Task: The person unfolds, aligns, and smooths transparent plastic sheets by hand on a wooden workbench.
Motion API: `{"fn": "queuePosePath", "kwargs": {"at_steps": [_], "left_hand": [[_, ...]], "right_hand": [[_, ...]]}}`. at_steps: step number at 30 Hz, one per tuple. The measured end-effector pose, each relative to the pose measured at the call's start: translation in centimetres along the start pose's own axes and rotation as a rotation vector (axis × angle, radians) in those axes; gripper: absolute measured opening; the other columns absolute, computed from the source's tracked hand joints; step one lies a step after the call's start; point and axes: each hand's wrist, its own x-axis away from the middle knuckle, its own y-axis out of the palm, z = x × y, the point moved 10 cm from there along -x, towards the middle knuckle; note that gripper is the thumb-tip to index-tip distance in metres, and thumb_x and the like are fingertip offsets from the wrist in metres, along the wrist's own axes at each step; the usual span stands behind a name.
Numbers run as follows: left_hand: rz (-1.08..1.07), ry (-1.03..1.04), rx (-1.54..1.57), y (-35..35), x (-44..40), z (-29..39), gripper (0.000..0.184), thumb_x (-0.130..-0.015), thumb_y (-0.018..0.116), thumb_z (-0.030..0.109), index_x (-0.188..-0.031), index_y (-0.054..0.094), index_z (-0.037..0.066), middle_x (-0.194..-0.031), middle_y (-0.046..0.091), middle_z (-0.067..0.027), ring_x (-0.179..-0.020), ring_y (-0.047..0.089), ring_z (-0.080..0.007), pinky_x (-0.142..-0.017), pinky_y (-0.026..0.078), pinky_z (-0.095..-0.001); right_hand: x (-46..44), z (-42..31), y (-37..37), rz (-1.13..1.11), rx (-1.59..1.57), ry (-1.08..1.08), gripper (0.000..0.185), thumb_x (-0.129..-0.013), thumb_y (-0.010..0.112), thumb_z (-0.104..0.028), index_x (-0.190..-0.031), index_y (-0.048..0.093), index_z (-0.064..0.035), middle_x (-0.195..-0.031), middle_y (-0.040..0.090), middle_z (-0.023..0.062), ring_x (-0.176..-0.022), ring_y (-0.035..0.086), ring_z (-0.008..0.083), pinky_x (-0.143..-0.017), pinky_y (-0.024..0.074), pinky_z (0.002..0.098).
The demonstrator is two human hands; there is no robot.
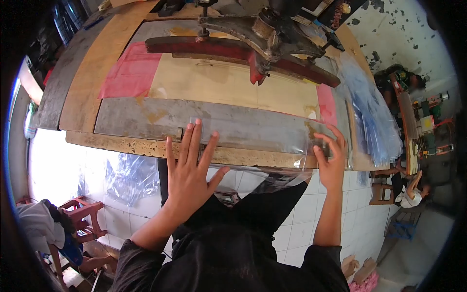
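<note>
A clear plastic sheet [262, 138] lies along the front of the grey metal plate [146, 115], and its near part hangs over the table's wooden front edge. My left hand [190, 155] rests flat on the sheet's left end, fingers spread, beside a small metal stop [179, 133]. At the sheet's right end is my right hand [332, 155], its fingers bent and apart, the tips by the sheet's edge. Beyond both hands, a cream panel [209, 80] with pink strips [130, 70] at its ends lies under the red bar [204, 48] of a press.
The heavy metal press head [265, 34] stands over the table's far side. A pile of clear plastic sheets [372, 119] lies at the right. More plastic [131, 177] is on the tiled floor at left, near a red stool [85, 216]. Other people sit at both sides.
</note>
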Motion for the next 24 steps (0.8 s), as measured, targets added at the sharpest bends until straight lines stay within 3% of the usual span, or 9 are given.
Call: {"fn": "queuePosePath", "kwargs": {"at_steps": [3, 7, 9, 10, 13, 16, 20, 24], "left_hand": [[0.006, 0.016, -0.048, 0.0, 0.1, 0.1, 0.08, -0.099, 0.07, 0.053, -0.165, 0.046, 0.014, -0.177, 0.031, -0.0224, -0.164, 0.03, -0.0372, -0.13, 0.013, -0.0657], [0.012, 0.005, -0.035, -0.1, 0.0, 0.2, 0.081, -0.097, 0.074, 0.05, -0.164, 0.047, 0.015, -0.176, 0.031, -0.0216, -0.164, 0.029, -0.0395, -0.13, 0.012, -0.0666], [0.018, 0.017, -0.036, -0.2, -0.1, 0.3, 0.081, -0.096, 0.075, 0.052, -0.163, 0.048, 0.014, -0.175, 0.033, -0.0217, -0.162, 0.031, -0.0401, -0.13, 0.014, -0.0661], [0.022, 0.013, -0.048, -0.5, -0.3, 0.4, 0.081, -0.096, 0.075, 0.052, -0.163, 0.048, 0.014, -0.175, 0.033, -0.0217, -0.162, 0.031, -0.0401, -0.13, 0.014, -0.0661], [0.038, 0.023, -0.068, -1.3, -0.6, 0.9, 0.076, -0.098, 0.07, 0.057, -0.157, 0.055, 0.011, -0.171, 0.039, -0.0248, -0.158, 0.038, -0.0393, -0.129, 0.021, -0.0636], [0.075, 0.023, -0.048, -1.7, -0.8, 1.2, 0.074, -0.097, 0.072, 0.057, -0.154, 0.059, 0.011, -0.169, 0.042, -0.0249, -0.155, 0.042, -0.0395, -0.127, 0.026, -0.0615], [0.064, 0.032, -0.034, -2.5, -0.9, 1.0, 0.066, -0.096, 0.076, 0.047, -0.151, 0.063, 0.014, -0.167, 0.046, -0.0209, -0.153, 0.044, -0.0391, -0.125, 0.03, -0.0593], [0.024, 0.006, 0.034, -3.4, -2.0, -0.1, 0.059, -0.095, 0.078, 0.038, -0.147, 0.066, 0.015, -0.157, 0.056, -0.0183, -0.144, 0.052, -0.0371, -0.121, 0.037, -0.0541]], "right_hand": [[1.4, -3.2, 2.1, -0.104, 0.281, -0.292, 0.041, -0.098, 0.064, 0.004, -0.132, 0.078, -0.015, -0.14, 0.071, 0.0024, -0.142, 0.054, 0.0309, -0.119, 0.0373, 0.046], [2.3, -4.5, 2.3, -0.1, 0.368, -0.286, 0.037, -0.101, 0.064, -0.003, -0.134, 0.076, -0.011, -0.137, 0.074, 0.0006, -0.143, 0.054, 0.0297, -0.12, 0.0355, 0.0469], [2.6, -5.1, 2.3, -0.132, 0.361, -0.267, 0.041, -0.106, 0.064, -0.02, -0.145, 0.069, -0.0089, -0.144, 0.068, 0.0041, -0.143, 0.052, 0.0325, -0.121, 0.0344, 0.0508], [2.9, -5.6, 2.6, -0.128, 0.351, -0.274, 0.041, -0.106, 0.064, -0.02, -0.145, 0.069, -0.0089, -0.144, 0.068, 0.0041, -0.143, 0.052, 0.0325, -0.121, 0.0344, 0.0508], [4.1, -6.0, 4.5, -0.124, 0.47, -0.264, 0.06, -0.109, 0.058, -0.043, -0.159, 0.055, -0.0097, -0.157, 0.05, 0.016, -0.144, 0.046, 0.0398, -0.122, 0.0316, 0.0579], [4.0, -6.1, 4.6, -0.079, 0.407, -0.254, 0.058, -0.109, 0.059, -0.04, -0.158, 0.056, -0.0092, -0.156, 0.051, 0.0168, -0.144, 0.046, 0.0409, -0.122, 0.0312, 0.0589], [3.7, -6.2, 4.2, -0.019, 0.356, -0.248, 0.053, -0.108, 0.063, -0.036, -0.153, 0.06, -0.0075, -0.155, 0.052, 0.0163, -0.144, 0.047, 0.0404, -0.122, 0.0324, 0.0572], [2.5, -4.9, 3.5, -0.036, 0.243, -0.19, 0.049, -0.102, 0.074, -0.031, -0.144, 0.067, -0.0082, -0.145, 0.059, 0.0133, -0.139, 0.053, 0.0363, -0.118, 0.0378, 0.0519]]}}
